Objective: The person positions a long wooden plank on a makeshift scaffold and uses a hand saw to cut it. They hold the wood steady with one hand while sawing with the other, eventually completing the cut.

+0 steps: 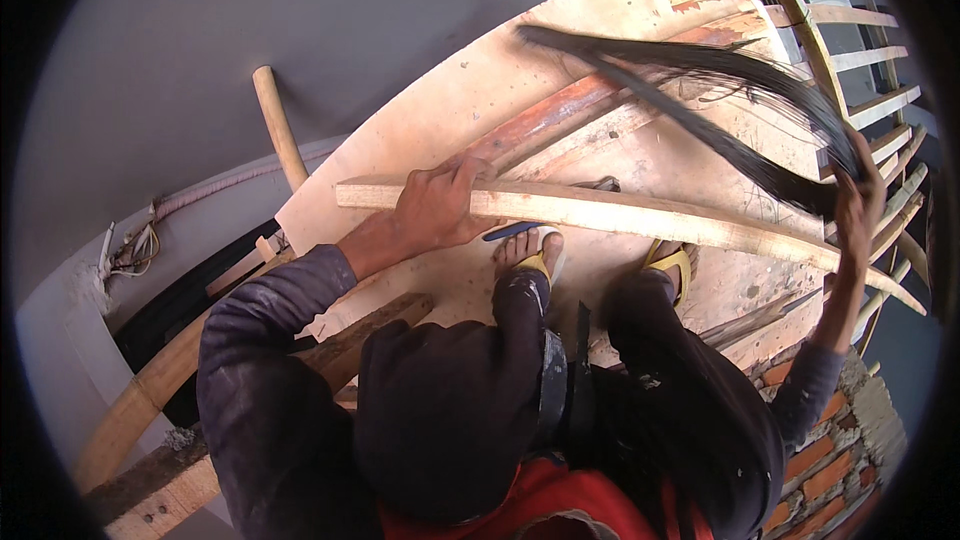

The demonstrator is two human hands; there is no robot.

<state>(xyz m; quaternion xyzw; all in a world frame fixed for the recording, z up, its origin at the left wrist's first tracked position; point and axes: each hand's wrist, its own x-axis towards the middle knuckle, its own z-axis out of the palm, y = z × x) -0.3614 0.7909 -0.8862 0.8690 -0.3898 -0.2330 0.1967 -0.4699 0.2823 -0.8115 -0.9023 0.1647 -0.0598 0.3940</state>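
Hands were both full: our left hand (432, 208) pinned the wooden batten (640, 218) at frame centre, our right hand (857, 208) gripped black fibre strands (700, 90) at upper right, best drawn taut while we pressed firmly.

Open plywood platform (470, 110) beyond the wooden batten (640, 215); batten bars the near side, dark fibre bundle (720, 100) crosses upper right, bamboo rails (860, 60) close the right edge.
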